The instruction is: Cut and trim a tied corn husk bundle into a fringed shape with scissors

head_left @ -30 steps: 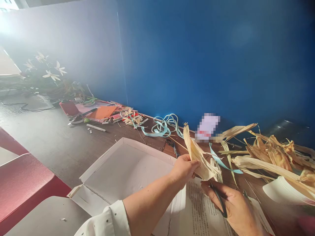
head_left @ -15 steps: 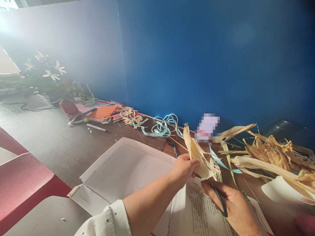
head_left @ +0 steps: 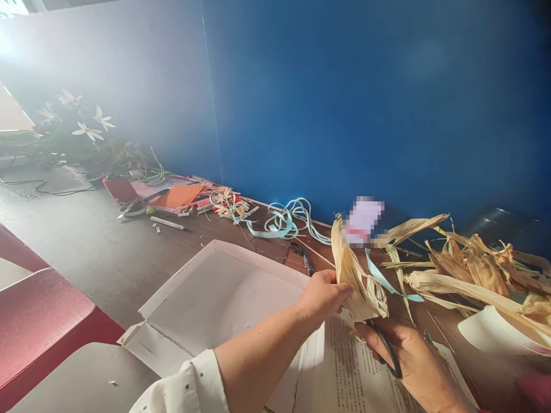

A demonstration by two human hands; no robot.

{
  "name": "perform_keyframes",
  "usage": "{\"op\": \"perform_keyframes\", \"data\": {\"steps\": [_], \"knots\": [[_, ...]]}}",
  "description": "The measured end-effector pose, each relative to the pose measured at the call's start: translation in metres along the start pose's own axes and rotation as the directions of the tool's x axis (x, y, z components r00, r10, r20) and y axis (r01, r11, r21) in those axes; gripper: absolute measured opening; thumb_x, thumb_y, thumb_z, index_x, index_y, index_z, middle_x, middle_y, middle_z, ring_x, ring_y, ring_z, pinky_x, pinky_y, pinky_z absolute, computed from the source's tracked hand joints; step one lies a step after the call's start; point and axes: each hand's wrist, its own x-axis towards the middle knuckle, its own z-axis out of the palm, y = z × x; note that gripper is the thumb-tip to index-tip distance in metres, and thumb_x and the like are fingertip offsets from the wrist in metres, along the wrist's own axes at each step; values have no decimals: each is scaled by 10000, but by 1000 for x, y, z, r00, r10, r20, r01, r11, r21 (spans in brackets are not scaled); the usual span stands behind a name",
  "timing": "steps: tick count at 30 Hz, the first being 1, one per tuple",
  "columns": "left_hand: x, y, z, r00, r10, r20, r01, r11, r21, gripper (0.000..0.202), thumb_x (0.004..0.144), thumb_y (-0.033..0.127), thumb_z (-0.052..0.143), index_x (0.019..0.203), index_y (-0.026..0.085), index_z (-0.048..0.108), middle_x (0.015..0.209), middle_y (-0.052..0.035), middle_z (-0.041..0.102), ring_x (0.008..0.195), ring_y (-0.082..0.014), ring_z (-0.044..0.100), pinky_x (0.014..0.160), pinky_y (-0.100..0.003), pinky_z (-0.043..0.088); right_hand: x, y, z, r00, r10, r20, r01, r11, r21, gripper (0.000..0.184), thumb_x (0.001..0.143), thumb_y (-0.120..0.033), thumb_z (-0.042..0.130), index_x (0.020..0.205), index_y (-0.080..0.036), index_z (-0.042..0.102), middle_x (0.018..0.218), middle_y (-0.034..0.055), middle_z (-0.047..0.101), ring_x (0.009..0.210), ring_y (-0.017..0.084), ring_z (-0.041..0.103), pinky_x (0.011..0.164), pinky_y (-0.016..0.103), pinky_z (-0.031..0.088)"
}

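Between the thumb and fingers of my left hand (head_left: 325, 295) is a dried corn husk (head_left: 350, 269), its tied-looking tip pointing up and its wide end down. My right hand (head_left: 408, 355) grips scissors (head_left: 387, 347) by the dark handle loops, just below the husk's lower edge. The blades are mostly hidden behind the husk and my fingers, so I cannot tell whether they touch it. Under both hands lies a printed sheet (head_left: 353, 367), beside an open white cardboard box (head_left: 215, 292).
More dried husks (head_left: 477, 269) are heaped at the right, some over a white cup (head_left: 495, 332) lying tilted. Light blue ribbon (head_left: 279, 226) and a second pair of scissors (head_left: 301, 255) lie behind the box. Orange paper (head_left: 181, 196) and white flowers (head_left: 88, 132) stand farther left, along the blue partition.
The husk in my left hand has shifted slightly right, and its tip has swung right. My right hand with the scissors has moved a little right too.
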Motion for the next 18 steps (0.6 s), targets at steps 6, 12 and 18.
{"op": "perform_keyframes", "data": {"steps": [6,12,18], "knots": [[0,-1,1,999,26,-25,-24,997,69,34,628,154,521,660,165,518,544,39,443,442,-70,372,400,-190,279,-2,-12,4,999,49,-24,-47,997,66,391,768,-540,672,670,-173,578,584,-36,420,570,124,364,533,198,334],[-2,0,2,999,48,0,-48,997,66,36,615,180,507,647,171,495,540,41,416,437,-64,346,400,-192,251,-6,-21,4,997,60,-44,-50,980,191,403,729,-520,707,615,-173,537,566,-38,390,564,120,316,536,213,311],[-3,1,3,999,45,24,-46,998,35,35,623,182,511,655,168,504,559,34,426,442,-66,352,397,-191,258,-6,-17,3,996,74,-53,-65,985,159,429,736,-567,694,639,-175,551,587,-36,350,574,128,303,525,223,264]]}}
